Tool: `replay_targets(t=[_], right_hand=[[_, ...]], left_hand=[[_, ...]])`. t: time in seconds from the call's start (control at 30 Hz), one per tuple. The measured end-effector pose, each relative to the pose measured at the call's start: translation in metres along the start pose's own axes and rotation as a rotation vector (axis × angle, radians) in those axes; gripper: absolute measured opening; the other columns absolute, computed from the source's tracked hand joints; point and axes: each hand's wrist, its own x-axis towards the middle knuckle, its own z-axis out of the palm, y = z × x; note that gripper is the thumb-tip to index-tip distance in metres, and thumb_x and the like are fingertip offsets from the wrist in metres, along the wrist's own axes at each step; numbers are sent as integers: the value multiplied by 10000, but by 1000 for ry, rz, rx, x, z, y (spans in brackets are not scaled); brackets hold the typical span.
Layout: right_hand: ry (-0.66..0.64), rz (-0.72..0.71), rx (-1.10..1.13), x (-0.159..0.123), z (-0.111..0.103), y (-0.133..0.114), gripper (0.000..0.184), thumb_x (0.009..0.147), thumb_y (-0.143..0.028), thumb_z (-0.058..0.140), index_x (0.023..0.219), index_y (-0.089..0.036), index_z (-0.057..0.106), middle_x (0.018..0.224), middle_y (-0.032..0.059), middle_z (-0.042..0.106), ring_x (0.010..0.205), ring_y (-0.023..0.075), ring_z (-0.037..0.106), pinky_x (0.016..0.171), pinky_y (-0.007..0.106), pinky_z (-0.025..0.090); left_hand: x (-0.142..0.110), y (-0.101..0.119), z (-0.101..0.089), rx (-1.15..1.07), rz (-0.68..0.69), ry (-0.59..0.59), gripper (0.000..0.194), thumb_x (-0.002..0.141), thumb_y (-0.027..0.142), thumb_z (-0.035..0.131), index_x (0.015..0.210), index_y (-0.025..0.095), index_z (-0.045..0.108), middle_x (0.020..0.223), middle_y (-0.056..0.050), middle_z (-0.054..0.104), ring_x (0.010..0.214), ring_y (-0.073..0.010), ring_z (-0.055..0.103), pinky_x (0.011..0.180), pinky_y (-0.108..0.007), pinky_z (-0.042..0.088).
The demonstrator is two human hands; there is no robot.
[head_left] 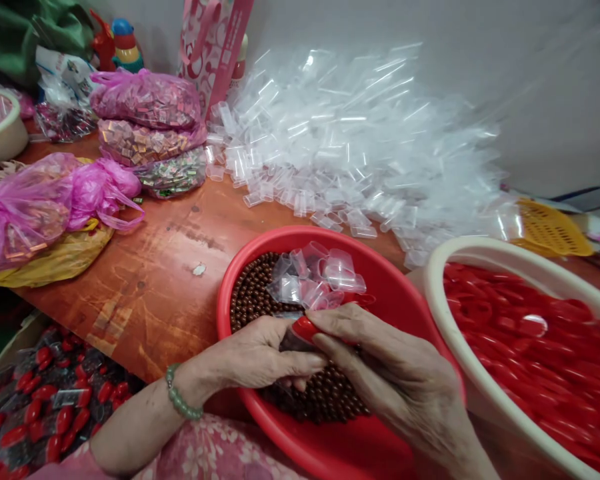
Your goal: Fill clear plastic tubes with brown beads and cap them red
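Observation:
Over a red basin (380,267), my left hand (265,357) is closed round a small clear plastic container (294,341) with dark contents. My right hand (395,373) pinches the red cap (305,328) at the container's top end. How far the cap is seated cannot be told. Below both hands lie many brown beads (253,287) in the basin. Several empty clear plastic containers (325,275) rest on top of the beads, just beyond my fingers. Part of the held container is hidden by my fingers.
A cream basin (437,257) of red caps (520,333) stands at right. Clear containers (330,147) are heaped at the back. Pink bags (147,100) of small pieces sit at left. Red-capped filled containers (55,407) lie in a box below the table's edge (145,300).

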Motion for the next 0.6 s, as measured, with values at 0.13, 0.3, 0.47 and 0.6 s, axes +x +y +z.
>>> replay_targets(t=[0.13, 0.3, 0.47, 0.6], right_hand=[[-50, -70, -166, -4, 0, -1, 277, 906, -186, 578, 1176, -242, 591, 957, 72, 725, 813, 198, 701, 737, 332, 583], [-154, -122, -487, -10, 10, -4, 723, 869, -584, 537, 1374, -88, 395, 1045, 209, 665, 931, 319, 667, 726, 442, 572], [-49, -234, -637, -9, 21, 1, 635, 843, -304, 526, 1393, -30, 365, 992, 196, 656, 850, 294, 649, 725, 436, 540], [-11, -317, -650, -6, 23, 4, 680, 811, -335, 593, 1384, -28, 394, 935, 164, 670, 800, 270, 648, 729, 408, 532]], left_hand=[[1, -2, 0, -56, -59, 34, 502, 676, 608, 726, 630, 137, 561, 548, 41, 530, 490, -54, 480, 510, -188, 388], [3, -3, 1, -269, -131, 70, 512, 565, 562, 827, 691, 110, 623, 616, 14, 611, 557, -73, 548, 567, -199, 419], [4, 0, 3, -352, -152, 107, 482, 510, 505, 876, 630, 105, 634, 595, 22, 622, 566, -62, 561, 612, -191, 437], [4, 1, 3, -370, -167, 80, 490, 502, 518, 873, 617, 107, 634, 578, 23, 621, 550, -62, 565, 598, -184, 442]])
